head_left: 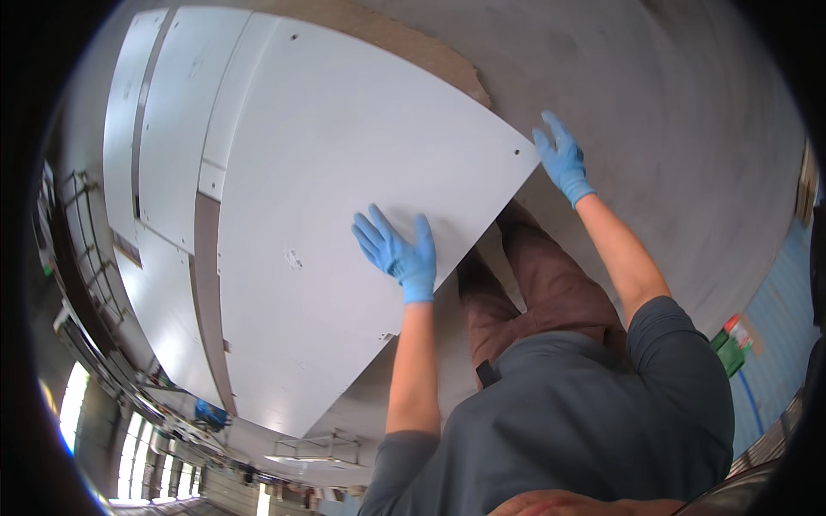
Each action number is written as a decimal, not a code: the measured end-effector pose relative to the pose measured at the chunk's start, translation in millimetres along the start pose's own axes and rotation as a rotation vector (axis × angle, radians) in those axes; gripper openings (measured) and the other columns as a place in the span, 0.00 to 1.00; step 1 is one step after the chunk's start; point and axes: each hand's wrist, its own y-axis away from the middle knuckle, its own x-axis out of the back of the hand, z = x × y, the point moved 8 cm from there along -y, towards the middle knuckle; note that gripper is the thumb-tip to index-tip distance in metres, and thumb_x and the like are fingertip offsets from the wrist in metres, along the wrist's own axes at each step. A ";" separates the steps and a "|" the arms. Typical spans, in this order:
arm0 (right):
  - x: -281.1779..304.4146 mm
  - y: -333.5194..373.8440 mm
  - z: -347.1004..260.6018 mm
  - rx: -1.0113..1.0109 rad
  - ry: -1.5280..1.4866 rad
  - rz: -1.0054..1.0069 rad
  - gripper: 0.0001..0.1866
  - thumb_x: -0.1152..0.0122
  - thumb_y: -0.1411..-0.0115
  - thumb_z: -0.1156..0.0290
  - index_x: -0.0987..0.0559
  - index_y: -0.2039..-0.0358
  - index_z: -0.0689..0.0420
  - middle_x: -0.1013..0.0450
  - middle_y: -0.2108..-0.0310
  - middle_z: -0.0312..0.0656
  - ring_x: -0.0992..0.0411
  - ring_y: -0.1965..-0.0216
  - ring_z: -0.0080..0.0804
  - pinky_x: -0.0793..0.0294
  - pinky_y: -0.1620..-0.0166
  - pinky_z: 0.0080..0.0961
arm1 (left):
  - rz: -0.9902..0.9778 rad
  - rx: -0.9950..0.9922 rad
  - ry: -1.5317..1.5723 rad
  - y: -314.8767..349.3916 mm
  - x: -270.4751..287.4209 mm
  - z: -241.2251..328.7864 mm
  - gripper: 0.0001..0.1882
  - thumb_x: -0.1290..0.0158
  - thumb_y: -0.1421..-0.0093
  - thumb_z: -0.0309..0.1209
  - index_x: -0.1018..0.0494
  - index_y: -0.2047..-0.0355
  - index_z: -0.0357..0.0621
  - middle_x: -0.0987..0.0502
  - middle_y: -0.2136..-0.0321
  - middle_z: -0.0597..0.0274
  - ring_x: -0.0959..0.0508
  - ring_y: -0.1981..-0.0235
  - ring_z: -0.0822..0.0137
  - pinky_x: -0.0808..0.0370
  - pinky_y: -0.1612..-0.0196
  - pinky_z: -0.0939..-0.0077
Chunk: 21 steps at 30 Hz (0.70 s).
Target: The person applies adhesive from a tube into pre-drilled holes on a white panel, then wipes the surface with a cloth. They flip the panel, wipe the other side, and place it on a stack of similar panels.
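Note:
A large white panel spreads in front of me, with small dark holes near its corners and edges and a scuffed patch on its face. My left hand, in a blue glove, is over the panel near its close edge with fingers spread; I cannot tell whether the palm presses on it. Beside the panel's right corner is my right hand, also blue-gloved. Its fingers are apart and the thumb side is close to the corner. Neither hand grips anything.
More white panels lie to the left, with a brown strip showing between them. A brown sheet sticks out beyond the far edge. Grey floor stretches right. Metal racks stand far left; a green object is at right.

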 end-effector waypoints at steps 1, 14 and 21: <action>5.0 18.1 16.7 -0.088 -0.027 0.000 0.31 0.40 0.33 0.50 0.26 0.39 0.61 0.31 0.36 0.56 0.32 0.35 0.53 0.32 0.35 0.39 | -0.007 -0.054 -0.041 -14.1 -8.8 12.6 0.48 0.38 0.42 0.52 0.42 0.29 0.39 0.44 0.29 0.34 0.47 0.27 0.36 0.46 0.29 0.45; -50.2 93.4 25.7 -0.497 -0.182 -0.151 0.28 0.48 0.31 0.44 0.24 0.50 0.60 0.20 0.59 0.58 0.22 0.55 0.61 0.24 0.51 0.49 | -0.234 -0.067 -0.326 -70.3 -85.1 38.9 0.59 0.49 0.42 0.67 0.55 0.25 0.36 0.62 0.25 0.33 0.63 0.24 0.32 0.64 0.26 0.39; -45.0 92.8 24.1 -0.563 -0.260 -0.181 0.29 0.50 0.30 0.45 0.23 0.50 0.61 0.20 0.60 0.59 0.22 0.55 0.60 0.23 0.51 0.47 | -0.235 -0.074 -0.307 -70.3 -90.1 30.4 0.60 0.49 0.41 0.67 0.58 0.24 0.37 0.64 0.25 0.33 0.65 0.24 0.31 0.65 0.26 0.40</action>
